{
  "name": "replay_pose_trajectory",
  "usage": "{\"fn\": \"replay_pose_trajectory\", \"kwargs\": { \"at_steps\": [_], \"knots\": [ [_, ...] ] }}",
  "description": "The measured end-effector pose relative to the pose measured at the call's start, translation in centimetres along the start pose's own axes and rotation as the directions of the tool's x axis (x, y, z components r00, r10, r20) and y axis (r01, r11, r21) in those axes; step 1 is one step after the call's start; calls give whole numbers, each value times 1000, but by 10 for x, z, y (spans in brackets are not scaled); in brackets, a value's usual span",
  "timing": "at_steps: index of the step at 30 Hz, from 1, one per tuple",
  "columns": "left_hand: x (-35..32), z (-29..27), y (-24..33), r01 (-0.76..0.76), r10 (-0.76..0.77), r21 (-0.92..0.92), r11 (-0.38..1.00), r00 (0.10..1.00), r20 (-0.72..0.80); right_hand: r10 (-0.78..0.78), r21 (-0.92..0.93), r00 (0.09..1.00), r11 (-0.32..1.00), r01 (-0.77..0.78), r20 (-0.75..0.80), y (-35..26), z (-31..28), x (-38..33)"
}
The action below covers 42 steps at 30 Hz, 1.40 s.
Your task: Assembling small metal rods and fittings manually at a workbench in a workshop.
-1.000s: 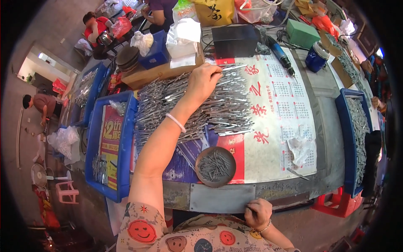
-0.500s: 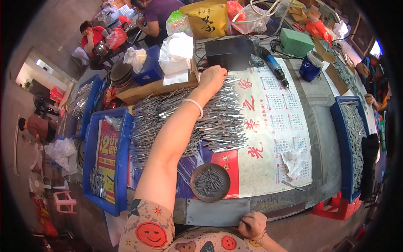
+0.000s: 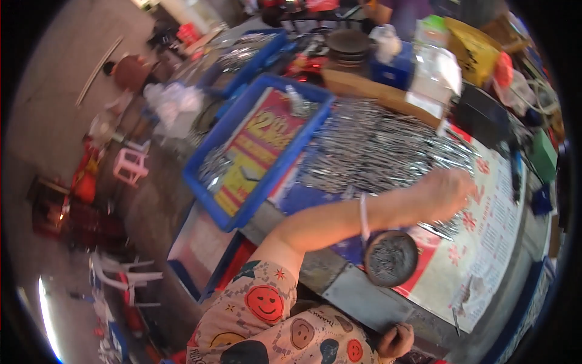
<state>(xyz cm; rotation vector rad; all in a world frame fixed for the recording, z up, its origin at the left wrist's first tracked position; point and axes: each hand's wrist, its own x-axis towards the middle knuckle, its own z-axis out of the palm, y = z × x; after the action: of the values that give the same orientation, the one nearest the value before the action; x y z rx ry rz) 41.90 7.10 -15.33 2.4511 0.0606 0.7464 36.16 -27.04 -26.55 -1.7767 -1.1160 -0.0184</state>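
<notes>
Rows of thin metal rods (image 3: 376,145) lie close together on a printed paper sheet across the bench. My left hand (image 3: 448,193) is over the right part of these rows; motion blur hides its fingers and anything in them. Near my left forearm sits a round dark bowl (image 3: 391,259) with small grey metal pieces in it. My right hand (image 3: 397,341) is low, by the bench's front edge and close to my body. Its fingers are curled in, and whatever they may hold is hidden.
A blue tray (image 3: 197,159) with a printed sheet and some metal pieces stands on the left. Beyond the rods are a wooden strip (image 3: 382,97), stacked dark discs (image 3: 348,45) and a black box (image 3: 482,115). Crumpled white tissue (image 3: 473,290) lies at the right.
My view has swung left. My left hand has come back nearer from the far end of the rods, by the black box. My right hand stays low by the bench edge.
</notes>
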Motion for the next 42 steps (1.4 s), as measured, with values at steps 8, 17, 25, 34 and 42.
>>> {"fn": "replay_pose_trajectory", "kwargs": {
  "at_steps": [8, 17, 25, 34, 42],
  "knots": [
    [-217, -174, 45, 545, -513, 101, 832, 827, -230, -26, -68, 996, 997, 31, 80, -34, 2, 33],
    [-407, -304, -72, 858, -726, 459, 228, 464, -507, 128, -146, 990, 982, -118, 58, -1, 9, 1],
    [-405, -289, -110, 656, -752, 712, 251, 595, -283, 115, -313, 993, 944, -106, 10, -10, -3, -3],
    [-399, -302, -90, 578, -758, 793, 190, 600, -256, 5, -264, 967, 962, 64, 256, -53, 23, 89],
    [-388, -290, -91, 455, -760, 883, 112, 612, -219, 35, -412, 860, 887, 207, 508, -41, 49, 144]
  ]
}}
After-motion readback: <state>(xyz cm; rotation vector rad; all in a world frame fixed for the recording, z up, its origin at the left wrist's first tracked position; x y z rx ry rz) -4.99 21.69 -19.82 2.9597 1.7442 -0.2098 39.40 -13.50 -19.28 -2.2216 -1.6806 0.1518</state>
